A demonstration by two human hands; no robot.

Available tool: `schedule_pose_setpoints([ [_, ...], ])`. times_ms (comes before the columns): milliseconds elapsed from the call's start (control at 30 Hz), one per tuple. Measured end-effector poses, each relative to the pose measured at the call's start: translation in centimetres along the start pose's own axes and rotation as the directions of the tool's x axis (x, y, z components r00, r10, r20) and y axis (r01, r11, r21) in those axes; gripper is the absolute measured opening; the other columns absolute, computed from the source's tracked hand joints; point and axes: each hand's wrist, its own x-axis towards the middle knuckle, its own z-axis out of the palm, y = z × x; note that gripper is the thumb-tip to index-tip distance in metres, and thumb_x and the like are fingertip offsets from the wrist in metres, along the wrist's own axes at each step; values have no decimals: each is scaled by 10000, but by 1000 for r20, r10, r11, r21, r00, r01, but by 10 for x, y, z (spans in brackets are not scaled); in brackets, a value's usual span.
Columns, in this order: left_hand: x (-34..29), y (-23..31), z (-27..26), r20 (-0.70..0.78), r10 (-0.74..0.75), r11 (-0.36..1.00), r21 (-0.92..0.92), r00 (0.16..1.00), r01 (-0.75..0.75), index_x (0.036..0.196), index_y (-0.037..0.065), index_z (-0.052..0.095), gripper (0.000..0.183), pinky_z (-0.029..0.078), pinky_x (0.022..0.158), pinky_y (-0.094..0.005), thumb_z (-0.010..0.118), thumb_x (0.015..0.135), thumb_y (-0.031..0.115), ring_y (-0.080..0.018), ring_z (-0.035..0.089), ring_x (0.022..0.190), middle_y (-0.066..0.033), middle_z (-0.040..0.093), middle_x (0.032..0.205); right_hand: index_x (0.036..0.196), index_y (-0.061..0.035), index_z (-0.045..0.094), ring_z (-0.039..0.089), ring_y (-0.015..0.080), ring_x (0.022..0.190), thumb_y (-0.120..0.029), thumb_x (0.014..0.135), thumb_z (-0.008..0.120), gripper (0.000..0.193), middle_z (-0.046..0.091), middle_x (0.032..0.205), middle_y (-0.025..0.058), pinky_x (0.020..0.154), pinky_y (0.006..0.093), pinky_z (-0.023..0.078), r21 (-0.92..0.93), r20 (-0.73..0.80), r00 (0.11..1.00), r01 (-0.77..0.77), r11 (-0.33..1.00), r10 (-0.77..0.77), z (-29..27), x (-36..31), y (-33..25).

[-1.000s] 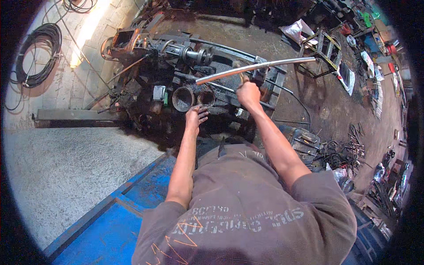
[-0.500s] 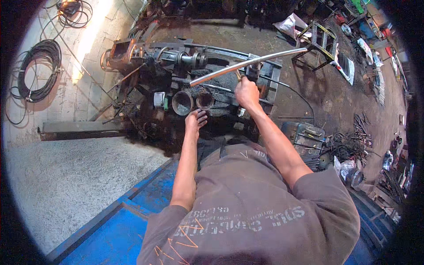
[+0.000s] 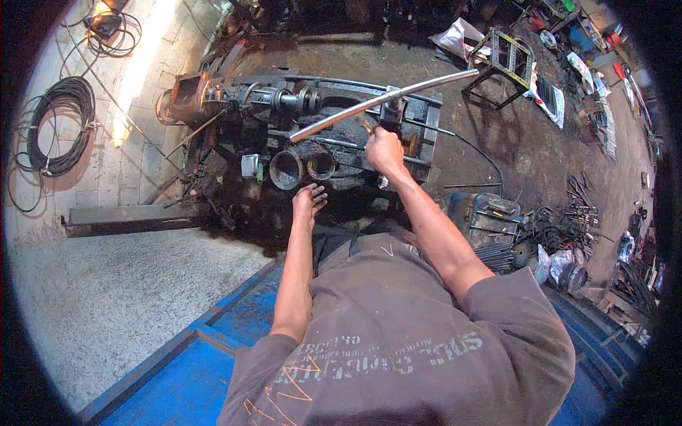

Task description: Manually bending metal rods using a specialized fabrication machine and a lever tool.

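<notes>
My right hand (image 3: 386, 152) is closed round a short tan stick-like piece (image 3: 365, 126), whose kind I cannot make out; its tip points toward a long bright metal bar (image 3: 387, 104). This slightly bent bar slants over the dark, grimy workbench, rising to the right. My left hand (image 3: 308, 201) has its fingers half curled and apart, with nothing seen in them. It is just below a round open metal container (image 3: 287, 170) and a smaller rusty ring-shaped piece (image 3: 321, 166); whether it touches either is unclear. Behind my right hand is a dark block-like metal fixture (image 3: 392, 110).
A machine with a ribbed shaft (image 3: 277, 99) is at the back left of the bench. A coiled black cable (image 3: 62, 124) lies on the left floor. A step stool (image 3: 501, 67) stands at the far right. Rods lie by a metal box (image 3: 484, 220) on the right.
The whole view has shifted slightly, so the bench and bar appear farther left. In my right hand the tan piece now leans more to the left. My left hand stays below the round pieces.
</notes>
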Motion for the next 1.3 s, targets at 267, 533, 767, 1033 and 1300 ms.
schedule_pose_setpoints([
  [267,0,-3,0,-6,13,1000,-22,1000,-13,1212,-10,500,342,558,721,-365,443,940,190,-236,674,824,-151,660,1060,1008,-5,638,634,463,880,-192,876,473,282,652,883,293,799,544,493,12,-16,1000,10,1000,-10,4,-3,-2],
  [533,-2,-2,-6,0,27,999,47,1000,-27,1262,-20,459,396,560,792,-398,398,935,195,-270,654,913,-170,626,1154,1029,-1,644,632,453,926,-182,858,486,295,654,938,288,827,528,495,-2,20,999,-49,999,49,2,-4,-10],
  [767,-12,-7,-1,-20,17,999,52,1000,-16,1201,14,503,334,553,717,-382,423,916,170,-252,666,827,-154,661,1066,995,-32,652,641,429,891,-188,872,480,263,657,894,270,807,516,498,51,28,991,132,990,-134,20,1,14],
  [1033,-24,-21,3,-41,24,996,87,999,-21,1190,18,519,323,563,702,-346,450,943,215,-235,665,852,-147,654,1080,1113,-45,549,492,113,504,-196,989,452,217,537,675,52,434,270,355,680,238,969,-215,701,66,61,-88,177],
  [1300,-49,-46,41,-70,-71,971,222,995,85,1142,35,557,288,536,653,-315,497,930,220,-199,663,780,-116,677,1010,1134,-52,425,573,153,485,-337,1013,415,310,620,783,109,362,249,369,858,441,848,-495,140,293,85,-68,202],
])
